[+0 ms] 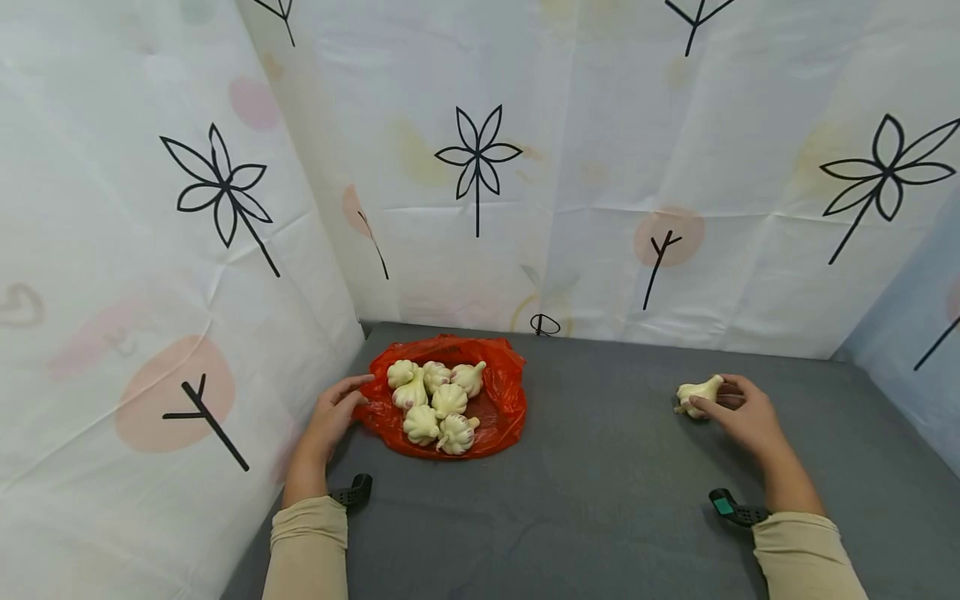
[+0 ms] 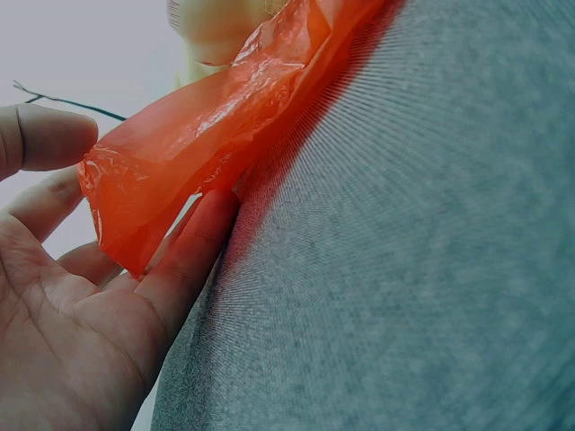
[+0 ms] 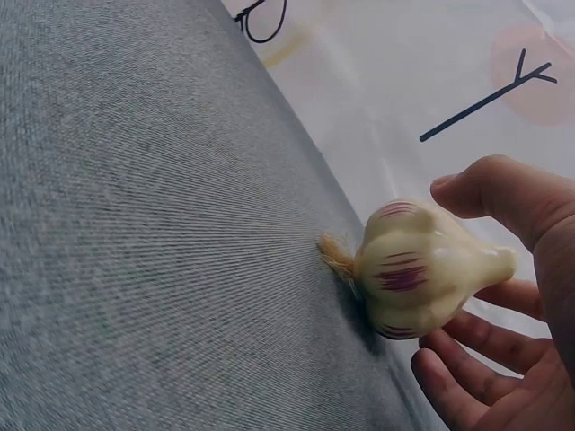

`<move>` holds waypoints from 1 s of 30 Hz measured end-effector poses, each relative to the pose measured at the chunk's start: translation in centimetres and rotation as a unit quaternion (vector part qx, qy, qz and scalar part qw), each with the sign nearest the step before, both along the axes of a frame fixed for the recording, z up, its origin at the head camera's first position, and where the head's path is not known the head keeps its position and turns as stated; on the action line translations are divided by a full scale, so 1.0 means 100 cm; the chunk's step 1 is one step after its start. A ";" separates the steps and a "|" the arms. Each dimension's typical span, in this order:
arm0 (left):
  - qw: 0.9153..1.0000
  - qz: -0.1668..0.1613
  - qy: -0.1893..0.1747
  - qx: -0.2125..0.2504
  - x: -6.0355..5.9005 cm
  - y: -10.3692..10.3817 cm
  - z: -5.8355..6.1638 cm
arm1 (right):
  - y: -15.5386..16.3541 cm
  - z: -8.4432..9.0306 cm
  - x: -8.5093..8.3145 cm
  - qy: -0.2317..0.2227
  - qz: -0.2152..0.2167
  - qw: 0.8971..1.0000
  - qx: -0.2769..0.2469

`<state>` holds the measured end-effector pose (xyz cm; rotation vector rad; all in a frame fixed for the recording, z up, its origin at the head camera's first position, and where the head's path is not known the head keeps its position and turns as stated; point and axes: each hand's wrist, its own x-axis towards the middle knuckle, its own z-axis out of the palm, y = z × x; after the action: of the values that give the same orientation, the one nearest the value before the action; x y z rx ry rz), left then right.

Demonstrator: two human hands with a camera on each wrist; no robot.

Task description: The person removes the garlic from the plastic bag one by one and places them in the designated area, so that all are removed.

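Right hand pinches one garlic bulb on the counter; left hand, fingers loose, touches the red bag. Best keep bag edge pinned.

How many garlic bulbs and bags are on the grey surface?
Garlic bulbs on the orange bag: 6
Garlic bulb at the right hand: 1
Orange plastic bags: 1
Total: 8 things, 7 of them garlic

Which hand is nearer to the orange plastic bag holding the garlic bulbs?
Left. The left hand touches the orange plastic bag at its edge; the right hand is far off, holding a lone garlic bulb.
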<state>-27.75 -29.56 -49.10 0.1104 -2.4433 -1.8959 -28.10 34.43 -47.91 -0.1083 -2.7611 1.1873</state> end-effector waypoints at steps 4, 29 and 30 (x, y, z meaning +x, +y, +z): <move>1.000 -0.001 0.001 0.005 0.000 -0.001 -0.001 | 0.001 0.004 0.002 0.012 -0.003 1.000 -0.006; 1.000 -0.001 -0.002 0.010 0.000 -0.001 -0.003 | -0.014 0.033 0.011 0.155 -0.027 0.987 0.020; 1.000 -0.001 -0.002 0.010 0.000 -0.001 -0.002 | -0.017 0.036 0.012 0.157 -0.021 0.987 0.022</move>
<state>-27.74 -29.63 -49.34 0.1115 -2.4279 -1.9235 -26.90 32.68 -44.31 0.0231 -2.4941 1.0324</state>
